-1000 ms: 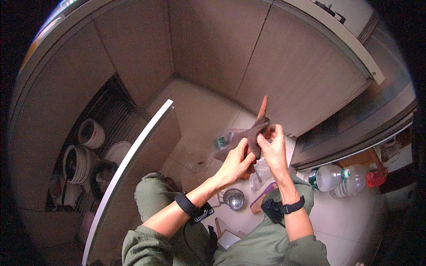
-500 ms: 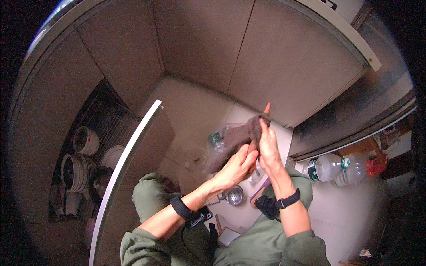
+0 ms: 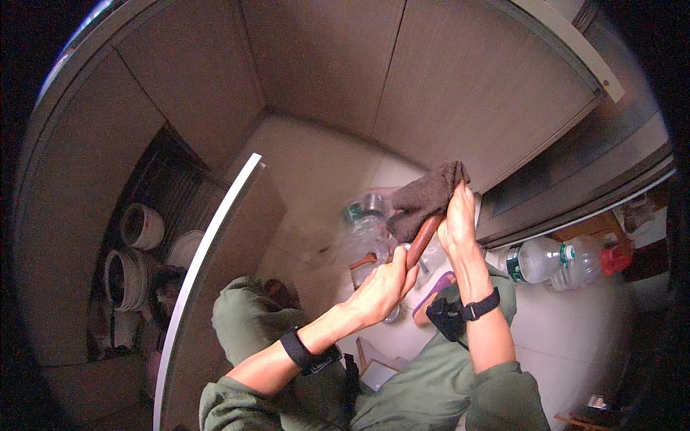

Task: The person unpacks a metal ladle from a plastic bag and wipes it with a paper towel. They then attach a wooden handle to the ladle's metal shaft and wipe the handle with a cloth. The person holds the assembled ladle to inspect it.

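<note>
My left hand is closed round the reddish-brown handle of what looks like a slotted ladle. A sliver of its round metal head shows below that hand; the join between head and handle is hidden. My right hand presses a dark brown cloth about the handle's upper end, its fingers partly covered by the cloth. Beyond the cloth, clear plastic bottles lie in a heap on the floor.
At left a pale-edged cabinet door stands open, with stacked bowls on a rack past it. Large clear bottles, one red-capped, lie at right. A purple-strapped sandal is below my hands. Cabinet panels rise ahead.
The cloth and my right hand have shifted up and right, away from my left hand. More of the brown handle now shows between them, and less of the metal head.
</note>
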The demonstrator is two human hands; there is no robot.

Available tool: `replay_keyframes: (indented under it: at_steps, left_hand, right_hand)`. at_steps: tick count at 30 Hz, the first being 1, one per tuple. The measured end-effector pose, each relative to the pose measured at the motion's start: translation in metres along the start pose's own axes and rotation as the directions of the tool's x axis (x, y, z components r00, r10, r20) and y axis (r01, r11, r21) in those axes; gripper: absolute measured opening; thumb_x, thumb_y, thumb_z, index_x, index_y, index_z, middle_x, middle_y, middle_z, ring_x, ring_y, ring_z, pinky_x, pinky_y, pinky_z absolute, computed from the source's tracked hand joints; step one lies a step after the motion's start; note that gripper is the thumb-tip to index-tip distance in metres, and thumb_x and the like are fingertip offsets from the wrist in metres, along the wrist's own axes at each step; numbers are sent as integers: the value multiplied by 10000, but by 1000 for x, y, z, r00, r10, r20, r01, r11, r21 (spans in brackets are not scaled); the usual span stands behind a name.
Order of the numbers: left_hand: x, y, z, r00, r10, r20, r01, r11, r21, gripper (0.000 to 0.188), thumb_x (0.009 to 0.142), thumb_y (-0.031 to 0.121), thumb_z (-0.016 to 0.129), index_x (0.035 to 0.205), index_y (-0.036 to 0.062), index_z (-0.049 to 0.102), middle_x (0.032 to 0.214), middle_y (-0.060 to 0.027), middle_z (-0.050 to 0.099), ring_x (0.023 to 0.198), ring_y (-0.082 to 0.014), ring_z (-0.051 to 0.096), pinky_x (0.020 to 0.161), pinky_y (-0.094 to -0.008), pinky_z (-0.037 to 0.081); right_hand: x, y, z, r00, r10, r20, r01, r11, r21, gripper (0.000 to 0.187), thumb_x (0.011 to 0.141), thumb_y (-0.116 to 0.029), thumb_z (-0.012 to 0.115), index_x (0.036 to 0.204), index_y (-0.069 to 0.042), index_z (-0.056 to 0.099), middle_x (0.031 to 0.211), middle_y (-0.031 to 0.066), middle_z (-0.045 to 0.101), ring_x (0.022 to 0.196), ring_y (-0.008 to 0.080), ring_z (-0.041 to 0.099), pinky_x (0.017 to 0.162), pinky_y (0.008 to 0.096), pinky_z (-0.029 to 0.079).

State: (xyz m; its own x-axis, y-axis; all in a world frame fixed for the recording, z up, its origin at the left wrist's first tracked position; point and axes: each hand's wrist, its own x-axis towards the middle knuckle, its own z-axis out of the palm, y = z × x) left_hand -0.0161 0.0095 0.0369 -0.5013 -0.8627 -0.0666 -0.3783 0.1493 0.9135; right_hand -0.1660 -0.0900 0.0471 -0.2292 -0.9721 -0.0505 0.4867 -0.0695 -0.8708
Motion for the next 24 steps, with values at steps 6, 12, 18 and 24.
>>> replay_keyframes:
  at_steps: [6, 12, 18, 24]
  left_hand:
    - [4, 1, -3, 990, 50, -132, -55, 998, -31, 235, 924, 194, 438, 934, -6, 314, 789, -269, 574, 764, -454, 558, 613, -495, 434]
    - [6, -2, -8, 984, 32, -178, -24, 999, 42, 239, 916, 206, 450, 922, -3, 335, 705, -285, 558, 684, -456, 567, 567, -511, 440]
    - [8, 5, -1, 965, 22, -262, 70, 939, 336, 253, 922, 243, 447, 899, 20, 330, 683, -255, 582, 645, -433, 584, 516, -510, 445]
    - [7, 7, 2, 974, 56, -218, -41, 996, 74, 274, 932, 261, 439, 905, -1, 364, 640, -217, 568, 608, -371, 603, 519, -453, 444]
  right_hand:
    - [-6, 12, 0, 999, -35, 9, 36, 997, -72, 308, 975, -308, 379, 1014, -35, 517, 947, 35, 567, 831, 138, 545, 754, 297, 461]
    - [-23, 17, 5, 990, 112, 83, -104, 990, -92, 211, 953, -210, 452, 1017, -24, 528, 927, 37, 569, 830, 117, 528, 753, 277, 444]
    - [-13, 24, 2, 994, 33, 101, -4, 961, -278, 212, 936, -178, 459, 963, 13, 546, 883, 34, 574, 796, 129, 530, 717, 284, 443]
    - [3, 4, -7, 993, 80, 90, -68, 990, -127, 338, 951, -287, 434, 858, -13, 610, 792, 23, 602, 739, 125, 544, 691, 295, 445]
